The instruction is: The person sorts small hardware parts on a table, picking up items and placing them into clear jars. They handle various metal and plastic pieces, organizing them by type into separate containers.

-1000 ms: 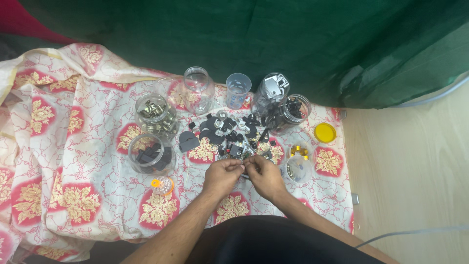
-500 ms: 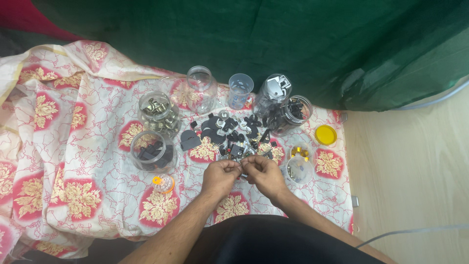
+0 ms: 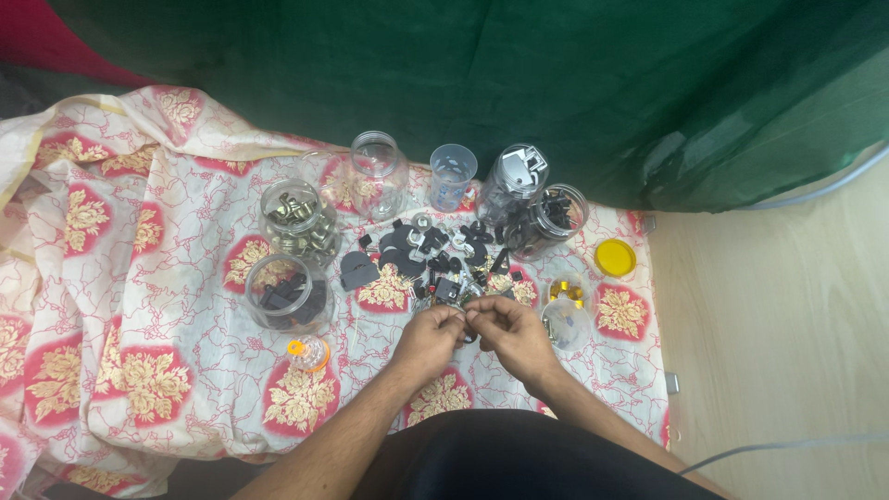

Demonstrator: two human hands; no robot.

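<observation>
The left hand [image 3: 428, 335] and the right hand [image 3: 505, 331] meet fingertip to fingertip over a floral cloth [image 3: 167, 370] spread on the floor, both with fingers curled in and pinching at a small dark part [image 3: 466, 324] held between them. The part is too small to make out; it may be a bit of metal hardware. It sits at the near edge of a pile of small black and silver parts [image 3: 435, 255] scattered across the middle of the cloth.

Around the pile stand several clear jars. To the left, one jar of brassy metal pieces [image 3: 296, 220] stands behind a jar of black parts [image 3: 287, 294]. An empty glass jar [image 3: 378, 171] and a clear plastic cup [image 3: 452, 176] stand at the far side, with two more jars holding dark and grey parts [image 3: 532, 199] to their right. A small orange-ringed lid [image 3: 308, 352] lies near the left forearm, and a yellow lid [image 3: 615, 257] lies at the cloth's right edge. A green curtain [image 3: 556, 83] hangs behind everything.
</observation>
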